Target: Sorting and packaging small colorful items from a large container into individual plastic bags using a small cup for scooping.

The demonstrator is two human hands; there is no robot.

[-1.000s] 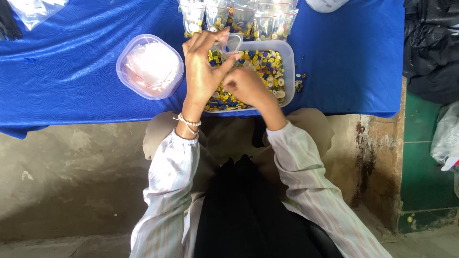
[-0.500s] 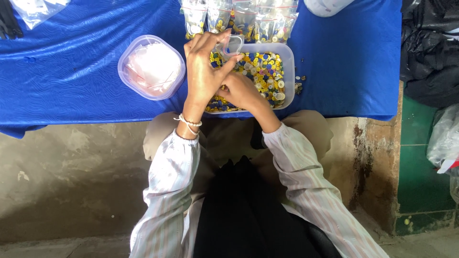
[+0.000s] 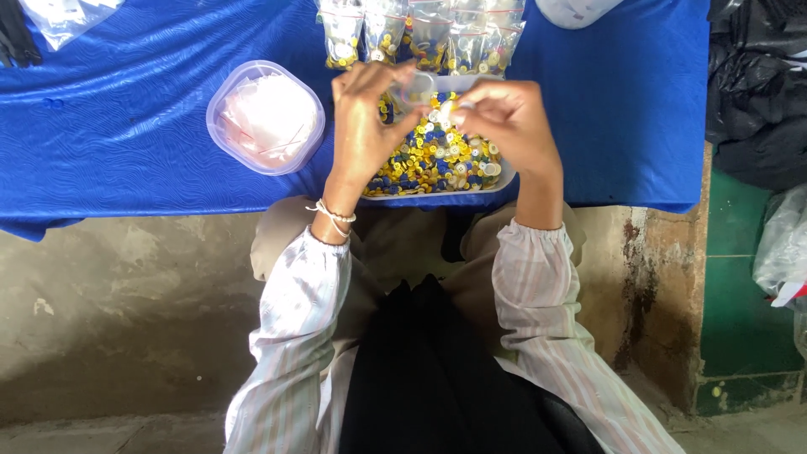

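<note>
My left hand [image 3: 363,126] and my right hand [image 3: 507,120] are raised together over a clear plastic tray [image 3: 501,181] full of small yellow, blue and white buttons [image 3: 437,160]. Between the fingertips of both hands I hold a small clear plastic bag [image 3: 418,87] at its mouth. The right hand's fingers are pinched near the bag's edge; whether they hold a button I cannot tell. Both hands cover part of the tray.
A row of small clear bags filled with buttons [image 3: 429,34] lies behind the tray on the blue tablecloth [image 3: 126,118]. A clear lidded tub of pink-white contents [image 3: 265,118] stands to the left. Black bags [image 3: 756,92] sit at the right.
My right hand has lifted from the buttons in the tray up to the little bag, meeting the left hand's fingertips. The left hand has stayed in place.
</note>
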